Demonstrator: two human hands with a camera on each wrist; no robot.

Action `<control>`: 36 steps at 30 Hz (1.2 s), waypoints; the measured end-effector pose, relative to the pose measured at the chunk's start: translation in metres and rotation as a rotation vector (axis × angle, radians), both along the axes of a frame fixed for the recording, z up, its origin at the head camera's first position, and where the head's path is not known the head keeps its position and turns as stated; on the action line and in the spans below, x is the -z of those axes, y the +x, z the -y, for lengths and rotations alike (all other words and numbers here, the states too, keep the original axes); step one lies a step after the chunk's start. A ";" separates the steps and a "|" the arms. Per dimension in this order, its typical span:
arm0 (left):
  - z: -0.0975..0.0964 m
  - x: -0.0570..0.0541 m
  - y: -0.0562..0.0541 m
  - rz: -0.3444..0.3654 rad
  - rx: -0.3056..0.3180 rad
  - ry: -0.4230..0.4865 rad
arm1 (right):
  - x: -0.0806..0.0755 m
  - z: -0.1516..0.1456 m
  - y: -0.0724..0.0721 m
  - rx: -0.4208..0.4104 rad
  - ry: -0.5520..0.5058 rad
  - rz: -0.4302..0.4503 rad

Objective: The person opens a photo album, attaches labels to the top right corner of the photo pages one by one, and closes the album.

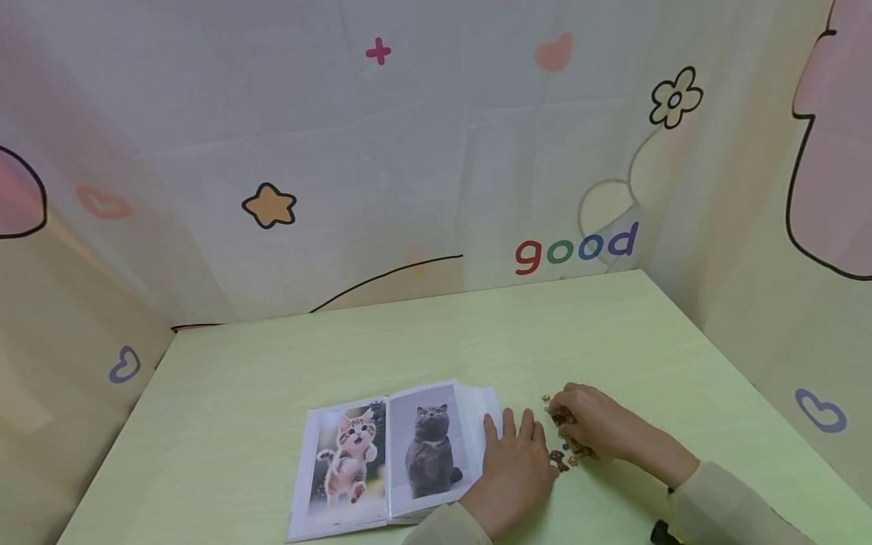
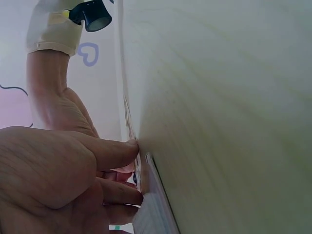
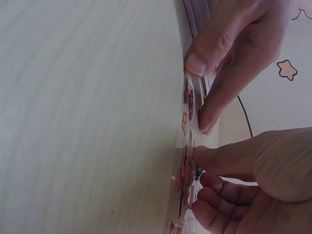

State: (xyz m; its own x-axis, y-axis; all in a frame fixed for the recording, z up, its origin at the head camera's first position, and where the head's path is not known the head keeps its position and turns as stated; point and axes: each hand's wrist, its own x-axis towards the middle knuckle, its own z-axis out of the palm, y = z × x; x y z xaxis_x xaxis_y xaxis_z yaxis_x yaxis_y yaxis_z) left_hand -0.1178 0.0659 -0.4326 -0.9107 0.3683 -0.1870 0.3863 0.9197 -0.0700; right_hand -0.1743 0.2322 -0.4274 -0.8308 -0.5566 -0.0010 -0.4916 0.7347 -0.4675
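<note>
An open photo album [image 1: 388, 454] lies on the table, with a kitten photo [image 1: 347, 462] on its left page and a grey cat photo [image 1: 432, 446] on its right. My left hand [image 1: 518, 477] rests with spread fingers by the album's right edge, fingertips over the loose clear page edges. Just right of it, my right hand [image 1: 602, 424] is bent down over small colourful stickers [image 1: 560, 459]. Its thumb and curled fingers pinch at some of them [image 3: 197, 172]. The hand partly hides the pile, seen edge-on in the right wrist view.
The pale green table [image 1: 272, 363] runs back to a printed curtain [image 1: 422, 166] that also hangs at both sides. A tiny yellow flower sticker [image 1: 546, 397] lies behind the right fingers. A black wrist strap part [image 1: 662, 533] shows by the right sleeve.
</note>
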 end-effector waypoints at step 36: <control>0.001 0.000 0.002 -0.043 0.016 0.002 | 0.005 -0.006 -0.004 0.034 -0.051 -0.087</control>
State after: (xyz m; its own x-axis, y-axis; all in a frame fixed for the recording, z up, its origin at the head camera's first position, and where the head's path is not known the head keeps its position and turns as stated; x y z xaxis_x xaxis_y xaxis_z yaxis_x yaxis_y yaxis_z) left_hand -0.1154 0.0650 -0.4328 -0.9118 0.3833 -0.1474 0.3978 0.9135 -0.0851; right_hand -0.1780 0.2381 -0.4323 -0.8450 -0.5255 0.0992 -0.5070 0.7282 -0.4611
